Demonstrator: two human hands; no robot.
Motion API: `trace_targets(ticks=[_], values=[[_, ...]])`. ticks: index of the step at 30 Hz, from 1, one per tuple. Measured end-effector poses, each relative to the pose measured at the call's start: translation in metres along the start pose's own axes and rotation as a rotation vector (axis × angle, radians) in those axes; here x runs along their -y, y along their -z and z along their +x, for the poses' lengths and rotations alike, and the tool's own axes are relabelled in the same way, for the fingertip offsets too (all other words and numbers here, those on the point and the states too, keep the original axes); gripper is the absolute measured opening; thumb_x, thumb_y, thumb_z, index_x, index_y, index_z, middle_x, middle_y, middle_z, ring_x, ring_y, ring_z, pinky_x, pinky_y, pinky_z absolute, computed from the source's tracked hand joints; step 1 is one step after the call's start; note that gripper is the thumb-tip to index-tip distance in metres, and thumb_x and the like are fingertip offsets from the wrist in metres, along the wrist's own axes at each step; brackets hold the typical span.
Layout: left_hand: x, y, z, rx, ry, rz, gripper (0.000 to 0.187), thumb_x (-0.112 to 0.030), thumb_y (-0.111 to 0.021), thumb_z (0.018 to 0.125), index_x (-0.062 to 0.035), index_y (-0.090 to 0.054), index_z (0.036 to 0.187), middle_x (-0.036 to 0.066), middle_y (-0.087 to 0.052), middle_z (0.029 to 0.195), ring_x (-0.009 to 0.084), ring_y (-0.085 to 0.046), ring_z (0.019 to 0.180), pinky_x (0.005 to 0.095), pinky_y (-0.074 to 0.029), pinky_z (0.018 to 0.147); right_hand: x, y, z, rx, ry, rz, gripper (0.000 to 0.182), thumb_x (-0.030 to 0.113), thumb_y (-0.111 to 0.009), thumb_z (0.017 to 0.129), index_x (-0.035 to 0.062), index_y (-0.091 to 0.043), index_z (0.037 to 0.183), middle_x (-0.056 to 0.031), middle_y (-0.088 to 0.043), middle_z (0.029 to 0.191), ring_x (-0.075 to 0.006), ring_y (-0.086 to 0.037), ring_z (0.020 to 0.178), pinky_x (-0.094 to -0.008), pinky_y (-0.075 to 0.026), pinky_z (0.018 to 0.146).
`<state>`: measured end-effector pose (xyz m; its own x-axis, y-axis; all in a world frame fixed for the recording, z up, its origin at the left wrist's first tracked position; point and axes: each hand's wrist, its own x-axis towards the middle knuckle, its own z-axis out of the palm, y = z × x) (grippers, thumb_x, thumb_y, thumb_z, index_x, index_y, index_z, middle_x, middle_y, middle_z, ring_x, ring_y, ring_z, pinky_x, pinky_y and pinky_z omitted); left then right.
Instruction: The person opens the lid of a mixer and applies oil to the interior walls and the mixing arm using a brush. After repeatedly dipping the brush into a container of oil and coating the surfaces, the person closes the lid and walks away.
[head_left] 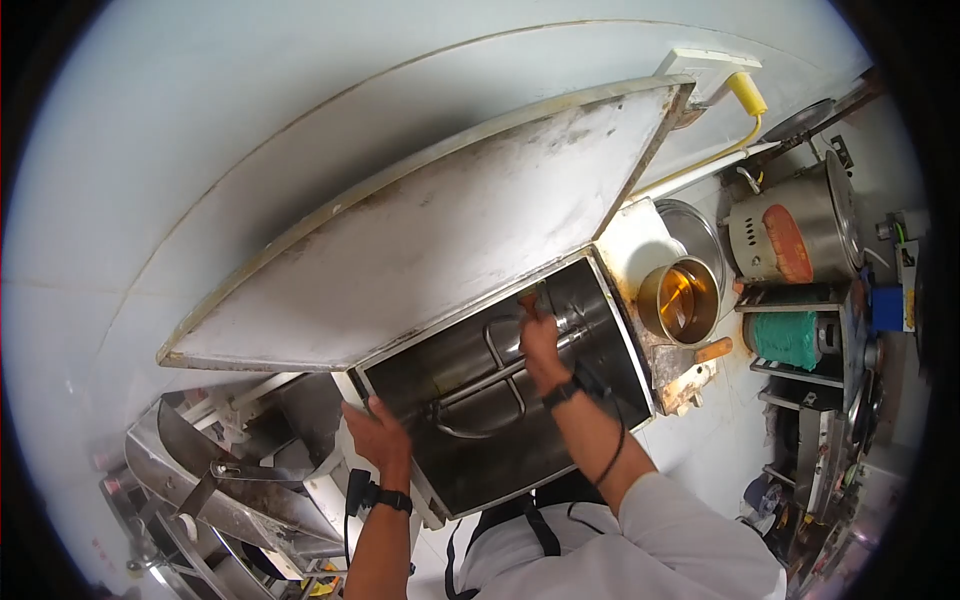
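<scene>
Below me is a dark, metal-lined rectangular tank (460, 462) with bent metal tubes (470, 390) running across its inside. Its large white lid (430, 230) stands raised against the wall behind. Over the tank's far right part, my right hand (540, 352) is closed around a tool with a reddish-brown handle (528, 302); the tool's working end cannot be made out. My left hand (378, 435) is at the tank's left rim, thumb up and fingers apart, with nothing visible in it. Both wrists wear black straps with small devices.
Right of the tank, a metal pot (680, 300) holds amber liquid, near a wooden-handled scraper (714, 349). Farther right are a large steel pot (790, 230) and a green-wrapped container (785, 340) on shelving. Metal equipment (215, 465) stands at left. A yellow plug (747, 93) is in the wall.
</scene>
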<state>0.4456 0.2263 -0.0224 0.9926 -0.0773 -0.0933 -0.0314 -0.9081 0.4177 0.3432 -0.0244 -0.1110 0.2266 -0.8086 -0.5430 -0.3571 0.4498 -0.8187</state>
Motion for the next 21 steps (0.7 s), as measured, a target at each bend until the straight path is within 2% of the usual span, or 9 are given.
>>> trace_targets(ticks=[3, 5, 8, 9, 13, 15, 18, 19, 21], values=[[0.002, -0.002, 0.001, -0.001, -0.023, -0.015, 0.066, -0.043, -0.042, 0.097, 0.0112, -0.034, 0.134, 0.032, -0.047, 0.128, 0.0450, -0.047, 0.118, 0.0474, -0.037, 0.099, 0.005, -0.006, 0.025, -0.045, -0.136, 0.046, 0.022, 0.010, -0.047, 0.087, -0.0081, -0.057, 0.097, -0.0066, -0.050, 0.065, -0.0154, -0.049, 0.058, -0.0335, -0.038, 0.053], [0.006, 0.000, -0.002, 0.015, -0.039, -0.020, 0.067, -0.044, -0.042, 0.097, 0.0113, -0.034, 0.134, 0.032, -0.047, 0.128, 0.0451, -0.047, 0.118, 0.0471, -0.037, 0.100, 0.049, 0.010, -0.016, 0.085, -0.065, -0.075, 0.021, 0.007, -0.047, 0.087, -0.0085, -0.057, 0.098, -0.0081, -0.053, 0.072, -0.0154, -0.050, 0.063, -0.0313, -0.040, 0.057], [0.004, -0.002, -0.002, -0.009, -0.026, 0.019, 0.067, -0.044, -0.041, 0.097, 0.0117, -0.033, 0.135, 0.033, -0.046, 0.129, 0.0456, -0.046, 0.119, 0.0466, -0.037, 0.101, 0.076, 0.024, -0.082, -0.032, 0.133, 0.054, 0.023, 0.005, -0.047, 0.088, -0.0094, -0.059, 0.102, -0.0093, -0.053, 0.073, -0.0155, -0.050, 0.064, -0.0315, -0.041, 0.058], [0.001, -0.001, -0.001, 0.005, -0.012, 0.012, 0.067, -0.043, -0.041, 0.097, 0.0118, -0.033, 0.134, 0.033, -0.046, 0.129, 0.0456, -0.046, 0.120, 0.0467, -0.037, 0.101, 0.053, 0.023, -0.072, -0.126, 0.274, -0.002, 0.027, 0.005, -0.047, 0.088, -0.0093, -0.060, 0.106, -0.0097, -0.054, 0.069, -0.0159, -0.050, 0.063, -0.0337, -0.041, 0.056], [0.004, -0.001, 0.001, 0.026, -0.003, 0.000, 0.067, -0.043, -0.041, 0.097, 0.0119, -0.034, 0.134, 0.032, -0.047, 0.128, 0.0454, -0.046, 0.119, 0.0471, -0.037, 0.100, -0.016, 0.007, 0.015, -0.213, 0.327, -0.263, 0.027, 0.008, -0.047, 0.089, -0.0092, -0.061, 0.104, -0.0166, -0.058, 0.070, -0.0224, -0.055, 0.062, -0.0393, -0.043, 0.056], [0.002, 0.000, 0.000, 0.028, 0.005, 0.013, 0.066, -0.043, -0.041, 0.097, 0.0118, -0.034, 0.134, 0.032, -0.047, 0.128, 0.0455, -0.046, 0.119, 0.0470, -0.037, 0.100, -0.030, -0.011, 0.043, -0.127, -0.051, -0.031, 0.025, 0.013, -0.049, 0.091, -0.0084, -0.062, 0.093, -0.0244, -0.059, 0.074, -0.0341, -0.058, 0.065, -0.0444, -0.043, 0.060], [0.004, 0.000, -0.001, 0.018, -0.005, 0.030, 0.065, -0.042, -0.041, 0.097, 0.0117, -0.034, 0.134, 0.032, -0.048, 0.128, 0.0457, -0.047, 0.119, 0.0467, -0.037, 0.100, -0.029, -0.043, 0.017, -0.069, -0.013, -0.236, 0.030, 0.020, -0.052, 0.092, -0.0076, -0.060, 0.086, -0.0249, -0.060, 0.072, -0.0380, -0.058, 0.061, -0.0452, -0.043, 0.058], [0.003, -0.002, 0.000, -0.007, -0.020, 0.020, 0.065, -0.042, -0.041, 0.097, 0.0116, -0.034, 0.134, 0.032, -0.048, 0.128, 0.0459, -0.047, 0.118, 0.0466, -0.037, 0.100, -0.038, -0.039, 0.014, -0.075, -0.014, -0.236, 0.030, 0.020, -0.052, 0.092, -0.0076, -0.060, 0.086, -0.0249, -0.060, 0.072, -0.0380, -0.058, 0.061, -0.0452, -0.043, 0.058], [0.006, -0.007, 0.002, -0.027, -0.035, 0.018, 0.064, -0.041, -0.041, 0.097, 0.0114, -0.034, 0.134, 0.032, -0.048, 0.127, 0.0461, -0.047, 0.118, 0.0465, -0.037, 0.100, -0.072, -0.033, 0.018, 0.004, 0.133, -0.254, 0.033, 0.026, -0.054, 0.092, -0.0015, -0.064, 0.078, -0.0159, -0.062, 0.065, -0.0291, -0.059, 0.055, -0.0451, -0.043, 0.054]])
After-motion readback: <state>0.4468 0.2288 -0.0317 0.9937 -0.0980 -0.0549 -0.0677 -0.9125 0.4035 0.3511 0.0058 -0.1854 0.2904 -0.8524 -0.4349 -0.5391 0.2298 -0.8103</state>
